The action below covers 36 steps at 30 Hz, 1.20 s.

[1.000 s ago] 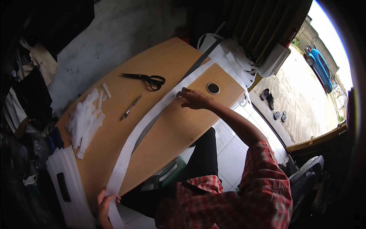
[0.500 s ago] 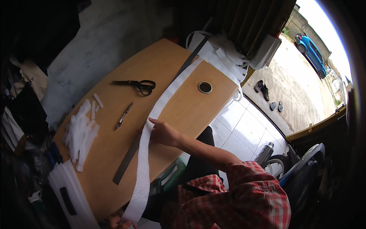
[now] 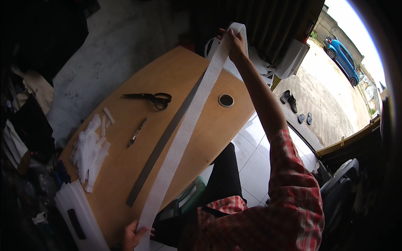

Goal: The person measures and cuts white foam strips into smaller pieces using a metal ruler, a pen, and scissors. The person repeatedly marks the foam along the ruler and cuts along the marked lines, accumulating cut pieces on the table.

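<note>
A long white foam-like strip (image 3: 181, 146) stretches diagonally over the wooden table (image 3: 222, 125). At the far end my right hand (image 3: 235, 44) grips it, and the strip loops over the hand. Down at the near edge, my left hand (image 3: 133, 235) pinches the other end between thumb and fingers. Beside the strip lies a dark grey flat ruler-like bar (image 3: 161, 144), partly covered by it at the far end. Black-handled scissors (image 3: 157, 99) and a slim cutter knife (image 3: 137, 133) rest to the left.
Small white cut pieces (image 3: 90, 152) are heaped at the table's left. A stack of white sheets with a dark oblong slot (image 3: 81, 217) stands at the near left. The table has a round ringed hole (image 3: 226, 100). More white strips (image 3: 261, 67) hang beyond its far edge.
My right hand has slid from the table's middle up to the far end, drawing the strip taut. My left hand has risen slightly further into view.
</note>
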Available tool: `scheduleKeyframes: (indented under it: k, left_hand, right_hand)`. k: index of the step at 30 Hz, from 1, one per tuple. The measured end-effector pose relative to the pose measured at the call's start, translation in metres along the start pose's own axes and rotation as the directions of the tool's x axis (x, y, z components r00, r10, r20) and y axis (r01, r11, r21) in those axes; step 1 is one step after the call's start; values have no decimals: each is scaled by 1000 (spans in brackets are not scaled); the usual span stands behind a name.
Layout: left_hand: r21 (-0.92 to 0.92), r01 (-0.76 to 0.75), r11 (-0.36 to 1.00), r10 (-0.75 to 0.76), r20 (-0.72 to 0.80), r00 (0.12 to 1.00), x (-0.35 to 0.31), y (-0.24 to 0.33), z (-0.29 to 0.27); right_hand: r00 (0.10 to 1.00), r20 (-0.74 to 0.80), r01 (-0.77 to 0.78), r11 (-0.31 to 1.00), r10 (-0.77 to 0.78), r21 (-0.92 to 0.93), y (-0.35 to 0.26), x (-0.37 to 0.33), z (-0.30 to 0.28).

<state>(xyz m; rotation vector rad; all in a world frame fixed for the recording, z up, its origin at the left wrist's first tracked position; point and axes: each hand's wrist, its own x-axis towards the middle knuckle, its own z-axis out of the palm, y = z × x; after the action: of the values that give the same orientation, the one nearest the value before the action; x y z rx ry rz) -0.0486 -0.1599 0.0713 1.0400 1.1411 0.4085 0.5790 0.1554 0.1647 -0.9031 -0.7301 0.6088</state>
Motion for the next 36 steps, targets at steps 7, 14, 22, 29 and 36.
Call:
scheduleKeyframes:
  k: [7, 14, 22, 29, 36]
  left_hand:
    - [290, -64, 955, 126, -201, 971, 47, 25, -33]
    - [497, -181, 849, 406, -393, 825, 127, 43, -23]
    - [588, -251, 769, 511, -329, 794, 159, 43, -28]
    - [712, -282, 643, 669, -343, 659, 160, 33, -37]
    - [811, -281, 513, 774, -295, 561, 117, 0, -49]
  right_hand:
    - [991, 86, 126, 950, -105, -287, -12, 105, -54]
    - [986, -131, -137, 54, 101, -989, 93, 80, -79]
    - [789, 559, 614, 299, -255, -730, 123, -134, -9]
    - [459, 888, 762, 510, 8, -398, 101, -302, 90]
    - [229, 967, 878, 404, 115, -256, 145, -362, 111]
